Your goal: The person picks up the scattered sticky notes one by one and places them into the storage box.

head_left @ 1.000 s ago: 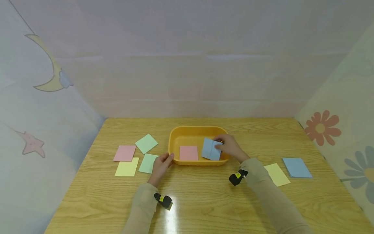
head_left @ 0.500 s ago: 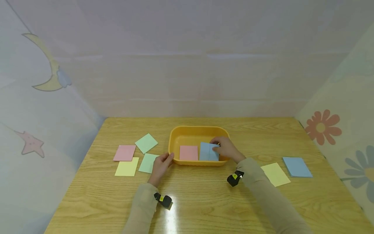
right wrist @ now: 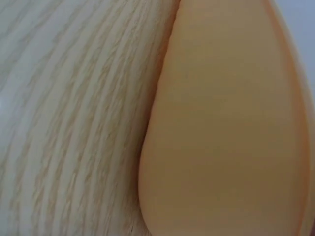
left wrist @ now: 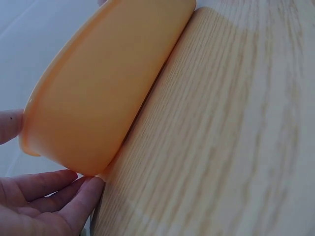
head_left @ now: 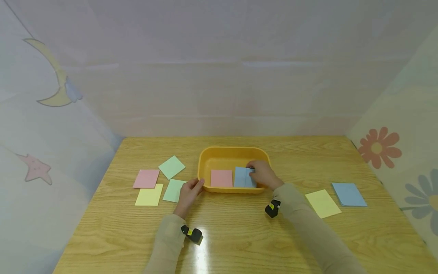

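An orange-yellow plastic basket (head_left: pixel 219 152) stands on the wooden table. My left hand (head_left: pixel 188 195) grips its near left corner; in the left wrist view the thumb is at the rim and the fingers (left wrist: pixel 81 196) touch the lower edge of the wall. Inside, a pink sticky note pad (head_left: pixel 221 178) lies at the front left. To its right is a blue sticky note (head_left: pixel 243 177) with a crease down it, its right edge pinched by my right hand (head_left: pixel 265 174). The right wrist view shows only the basket's outer wall (right wrist: pixel 221 128) and the table, with that hand hidden.
Left of the basket lie two green notes (head_left: pixel 172 167), a pink one (head_left: pixel 146 179) and a yellow one (head_left: pixel 149 195) partly under it. On the right are a yellow note (head_left: pixel 323 203) and a blue pad (head_left: pixel 349 194). Printed cloth walls (head_left: pixel 219 99) surround the table.
The blue sticky note, tilted a second ago, has come down and straightened beside the pink pad, with my right hand moving slightly left. My left hand keeps its place on the basket.
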Motion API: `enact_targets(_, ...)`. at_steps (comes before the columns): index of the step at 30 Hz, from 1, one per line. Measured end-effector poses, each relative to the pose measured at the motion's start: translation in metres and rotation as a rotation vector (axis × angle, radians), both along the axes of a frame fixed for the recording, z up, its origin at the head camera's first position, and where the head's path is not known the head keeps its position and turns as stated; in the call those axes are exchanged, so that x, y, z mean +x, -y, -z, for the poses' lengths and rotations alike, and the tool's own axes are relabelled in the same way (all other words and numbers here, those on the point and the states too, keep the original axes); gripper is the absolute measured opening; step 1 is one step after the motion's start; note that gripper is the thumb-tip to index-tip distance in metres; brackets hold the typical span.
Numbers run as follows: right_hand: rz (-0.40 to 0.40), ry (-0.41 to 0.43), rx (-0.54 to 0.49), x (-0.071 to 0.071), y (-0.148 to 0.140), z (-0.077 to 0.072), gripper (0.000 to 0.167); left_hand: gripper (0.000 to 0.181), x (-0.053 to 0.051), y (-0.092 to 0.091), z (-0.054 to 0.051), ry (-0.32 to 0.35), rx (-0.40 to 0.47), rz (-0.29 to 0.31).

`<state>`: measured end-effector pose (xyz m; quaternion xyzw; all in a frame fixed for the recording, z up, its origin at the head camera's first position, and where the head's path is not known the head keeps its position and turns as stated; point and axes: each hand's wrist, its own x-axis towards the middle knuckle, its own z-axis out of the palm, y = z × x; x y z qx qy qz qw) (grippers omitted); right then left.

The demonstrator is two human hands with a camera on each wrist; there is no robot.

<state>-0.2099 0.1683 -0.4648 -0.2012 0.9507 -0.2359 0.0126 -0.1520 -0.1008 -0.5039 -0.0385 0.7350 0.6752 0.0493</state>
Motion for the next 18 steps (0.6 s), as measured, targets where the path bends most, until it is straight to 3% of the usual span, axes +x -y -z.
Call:
enact_targets(11, -0.001, -0.037, 0.096, -0.002, 0.008, 0.008, 0.020, 0.047, 0.002, 0.000, -0.003, -0.002, -0.002, 0.011)
enact_targets(18, -0.007, -0.055, 0.158, -0.003, 0.012, 0.009, 0.019, 0.046, 0.000, 0.000, 0.001, 0.006, -0.024, -0.007)
